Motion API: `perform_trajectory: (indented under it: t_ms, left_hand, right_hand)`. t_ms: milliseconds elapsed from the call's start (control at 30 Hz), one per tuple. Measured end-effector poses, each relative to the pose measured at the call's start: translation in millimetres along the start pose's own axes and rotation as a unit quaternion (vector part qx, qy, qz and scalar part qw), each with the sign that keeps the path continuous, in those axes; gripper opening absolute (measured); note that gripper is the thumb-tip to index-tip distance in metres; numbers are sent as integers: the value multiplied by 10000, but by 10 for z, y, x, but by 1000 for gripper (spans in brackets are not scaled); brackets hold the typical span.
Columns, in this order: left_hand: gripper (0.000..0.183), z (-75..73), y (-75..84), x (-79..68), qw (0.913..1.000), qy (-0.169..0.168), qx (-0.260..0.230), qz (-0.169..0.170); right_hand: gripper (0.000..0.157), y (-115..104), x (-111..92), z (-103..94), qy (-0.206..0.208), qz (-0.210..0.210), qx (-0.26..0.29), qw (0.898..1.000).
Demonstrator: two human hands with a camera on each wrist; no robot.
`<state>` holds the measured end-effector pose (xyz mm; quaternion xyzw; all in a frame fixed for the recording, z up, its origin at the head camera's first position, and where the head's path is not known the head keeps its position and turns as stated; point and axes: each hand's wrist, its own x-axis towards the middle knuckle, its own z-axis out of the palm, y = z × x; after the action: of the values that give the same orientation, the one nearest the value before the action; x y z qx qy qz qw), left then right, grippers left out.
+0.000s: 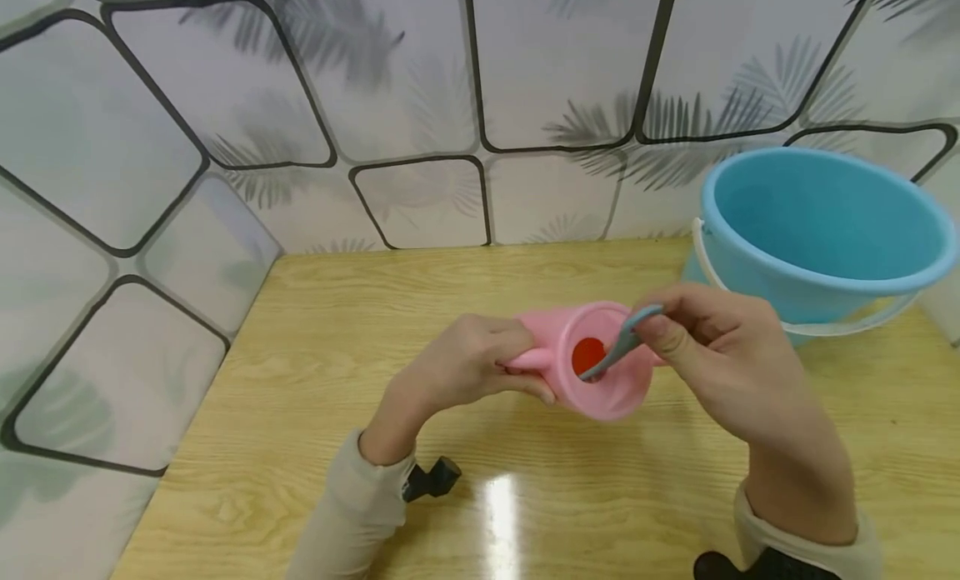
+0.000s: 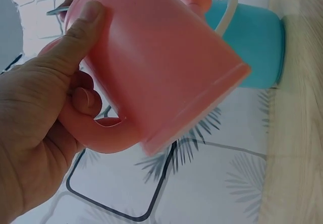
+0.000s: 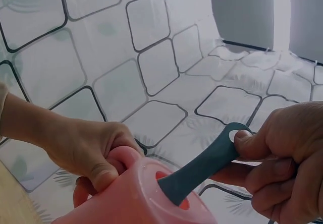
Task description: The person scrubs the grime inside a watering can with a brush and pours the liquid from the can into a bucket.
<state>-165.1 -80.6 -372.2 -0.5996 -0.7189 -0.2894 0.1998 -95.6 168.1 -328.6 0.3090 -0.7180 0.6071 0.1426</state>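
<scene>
Blue-grey tool (image 3: pixel 203 168) pinched tight between the right hand's (image 1: pixel 735 363) thumb and fingers, lower end down inside the pink watering can (image 2: pixel 156 57)! Left hand (image 1: pixel 480 359) fingers clamp round the can's handle (image 2: pixel 96 134), thumb against its wall, holding it tilted above the wooden bench (image 1: pixel 360 313). Red patch (image 1: pixel 587 353) inside (what it is, I can't tell). Farther right stands a light-blue bucket (image 1: pixel 825 222).

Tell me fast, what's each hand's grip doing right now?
Left grip: closed, holding the pink watering can by its handle.
Right grip: closed, pinching the blue-grey tool, whose far end is inside the watering can.
</scene>
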Motion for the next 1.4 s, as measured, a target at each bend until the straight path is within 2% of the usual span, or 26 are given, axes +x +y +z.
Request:
perform_trajectory:
  t_ms: [100,200,367,433,567,600,667,800,867,933,1000,1100,1200,1233,1333,1400]
  left_hand:
    - [43,-16,5,-3,9999,59,65,80]
    - [44,-21,-2,-16,9999,112,-11,44]
    - [42,-39,-19,-21,9997,206,-103,-40]
    - [41,-51,-11,-3,9997,222,-54,20]
    - [41,-42,8,17,9995,263,-115,161]
    - [41,-31,7,16,9994,265,-120,178]
    - [39,-5,2,13,9996,207,-22,186]
    - [39,31,-18,3,9991,7,397,148]
    - [40,39,-29,-9,9987,-35,494,123]
    - [42,39,-39,-19,9990,-13,425,98]
    - [43,37,-48,-25,9993,15,376,73]
    - [41,28,-56,-30,9994,22,353,56]
    - [40,18,-51,-21,9985,-63,531,99]
    - [40,17,-49,-17,9981,-92,593,108]
    - [42,12,-42,-13,9971,-137,741,124]
    - [43,8,-42,-20,9974,-110,709,85]
  right_hand:
    - [8,10,22,57,-81,-4,-115,9999]
    - [11,30,33,143,-312,3,-608,9977]
    - [11,31,-32,126,-132,-475,-1008,9937]
    - [16,44,-38,96,-252,-670,-1112,9912]
    - [26,74,-24,77,-883,-906,-1455,9812]
    - [19,89,-29,71,-946,-1043,-1486,9788]
    - [8,83,-53,55,-867,-1215,-1629,9753]
    - [17,69,-76,43,-732,-1339,-1850,9708]
    - [17,84,-53,63,-875,-1270,-2182,9636]
    - [11,109,-19,86,-1083,-1191,-2476,9554]
    - [13,121,-3,93,-1194,-1150,-2752,9470]
    - [18,105,-23,75,-1150,-1302,-2600,9499]
    - [28,83,-46,53,-1129,-1561,-2476,9495]
    - [31,88,-44,53,-1125,-1658,-2520,9468]
    - [18,126,-9,74,-1210,-1666,-2843,9364]
    - [18,136,10,92,-1232,-1595,-3029,9314]
